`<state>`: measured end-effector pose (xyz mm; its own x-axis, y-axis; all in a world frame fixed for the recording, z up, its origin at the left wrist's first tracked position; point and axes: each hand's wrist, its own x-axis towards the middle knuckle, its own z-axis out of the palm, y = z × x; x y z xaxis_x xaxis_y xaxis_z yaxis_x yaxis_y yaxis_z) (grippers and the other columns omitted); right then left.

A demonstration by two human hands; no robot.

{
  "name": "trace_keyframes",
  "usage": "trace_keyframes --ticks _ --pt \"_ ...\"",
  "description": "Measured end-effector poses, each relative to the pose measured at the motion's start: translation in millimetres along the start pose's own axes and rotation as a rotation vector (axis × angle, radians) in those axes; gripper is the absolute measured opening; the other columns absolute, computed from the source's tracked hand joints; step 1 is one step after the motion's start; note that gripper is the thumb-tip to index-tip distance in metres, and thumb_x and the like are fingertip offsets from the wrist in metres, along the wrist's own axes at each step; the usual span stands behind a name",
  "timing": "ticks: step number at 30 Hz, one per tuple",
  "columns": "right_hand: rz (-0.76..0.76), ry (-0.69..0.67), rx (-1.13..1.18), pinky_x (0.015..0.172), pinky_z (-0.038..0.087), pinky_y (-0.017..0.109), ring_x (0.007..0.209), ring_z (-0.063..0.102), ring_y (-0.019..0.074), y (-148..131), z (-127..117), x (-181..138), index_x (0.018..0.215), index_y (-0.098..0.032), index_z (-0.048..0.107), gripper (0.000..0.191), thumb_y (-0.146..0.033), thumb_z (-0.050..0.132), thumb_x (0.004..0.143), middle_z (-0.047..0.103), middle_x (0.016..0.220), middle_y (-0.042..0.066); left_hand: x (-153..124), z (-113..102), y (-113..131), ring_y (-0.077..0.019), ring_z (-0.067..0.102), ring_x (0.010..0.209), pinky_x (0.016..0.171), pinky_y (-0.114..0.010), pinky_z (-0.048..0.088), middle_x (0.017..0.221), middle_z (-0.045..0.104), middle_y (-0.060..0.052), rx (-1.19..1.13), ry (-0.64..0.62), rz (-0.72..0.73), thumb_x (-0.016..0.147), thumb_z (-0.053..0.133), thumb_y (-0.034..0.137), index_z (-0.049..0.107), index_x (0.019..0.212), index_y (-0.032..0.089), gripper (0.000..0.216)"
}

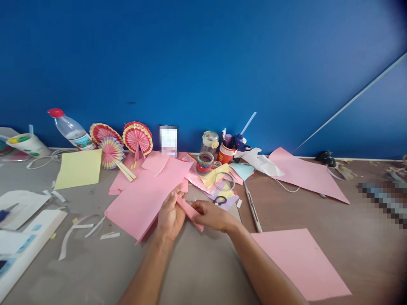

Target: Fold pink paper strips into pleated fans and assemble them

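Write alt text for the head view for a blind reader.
The left hand and right hand pinch a narrow folded pink paper strip over a grey table. Pink paper sheets lie around; round pleated paper fans rest by the blue wall.

The folded pink paper strip (pixel 190 211) sits between the left hand (pixel 170 216) and the right hand (pixel 211 216), both pinching it over the grey-brown tabletop (pixel 197 262). A large pink paper sheet (pixel 143 199) lies left of and behind the left hand. A second flat pink paper sheet (pixel 302 262) lies right of the right forearm. Along the blue wall (pixel 203 63) behind stand round pleated paper fans (pixel 137 137), with a tilted clear plastic bottle (pixel 71 129) to their left and a red paper cup of pens (pixel 225 153) to their right. A pale yellow paper sheet (pixel 79 168) lies before the bottle.
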<state>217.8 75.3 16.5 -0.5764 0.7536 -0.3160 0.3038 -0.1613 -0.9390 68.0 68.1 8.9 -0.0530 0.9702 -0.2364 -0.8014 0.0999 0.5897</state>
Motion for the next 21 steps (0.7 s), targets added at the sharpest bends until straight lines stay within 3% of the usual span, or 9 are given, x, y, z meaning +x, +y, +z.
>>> trace_keyframes --ticks 5,10,13,16,21 --pt "0.005 0.107 -0.079 0.044 0.031 0.019 0.046 0.050 0.0100 -3 7 -1 0.079 -0.020 0.056 0.022 -0.010 0.048 0.061 0.056 0.052 -0.006 0 -2 -2 -0.0091 0.052 0.070 0.070 -0.023 0.043 0.076 0.055 0.002 -0.061 -0.011 -0.045 0.071 0.074 0.031 0.064 0.100 0.015 0.034" --pt "0.015 0.051 0.335 0.047 0.036 0.021 0.049 0.051 0.0105 1 3 3 0.092 -0.020 0.052 0.031 -0.015 0.056 0.062 0.057 0.057 -0.006 -7 6 -2 -0.0182 0.060 0.087 0.080 -0.031 0.046 0.090 0.065 -0.005 -0.003 -0.025 -0.095 0.072 0.071 0.040 0.064 0.094 0.016 0.033" --pt "-0.043 -0.012 0.626 0.053 0.042 0.025 0.052 0.053 0.0109 3 -3 5 0.093 -0.019 0.051 0.036 -0.024 0.067 0.061 0.060 0.065 -0.003 -14 16 -2 -0.0205 0.061 0.082 0.072 -0.032 0.047 0.087 0.066 -0.007 0.119 -0.152 -0.074 0.075 0.067 0.040 0.063 0.091 0.014 0.031" --pt "-0.103 -0.056 0.739 0.057 0.044 0.026 0.053 0.053 0.0100 5 -7 8 0.092 -0.017 0.053 0.039 -0.029 0.074 0.061 0.060 0.066 -0.002 -18 21 -3 -0.0183 0.060 0.071 0.062 -0.030 0.046 0.081 0.066 -0.007 0.228 -0.238 -0.064 0.078 0.064 0.039 0.062 0.094 0.013 0.031" --pt "-0.107 -0.085 0.772 0.057 0.045 0.025 0.055 0.055 0.0107 14 -5 12 0.092 -0.017 0.054 0.043 -0.031 0.078 0.060 0.059 0.066 -0.002 -18 14 -10 -0.0116 0.053 0.051 0.049 -0.025 0.042 0.066 0.062 -0.001 0.401 -0.129 -0.015 0.075 0.068 0.035 0.061 0.089 0.013 0.027"
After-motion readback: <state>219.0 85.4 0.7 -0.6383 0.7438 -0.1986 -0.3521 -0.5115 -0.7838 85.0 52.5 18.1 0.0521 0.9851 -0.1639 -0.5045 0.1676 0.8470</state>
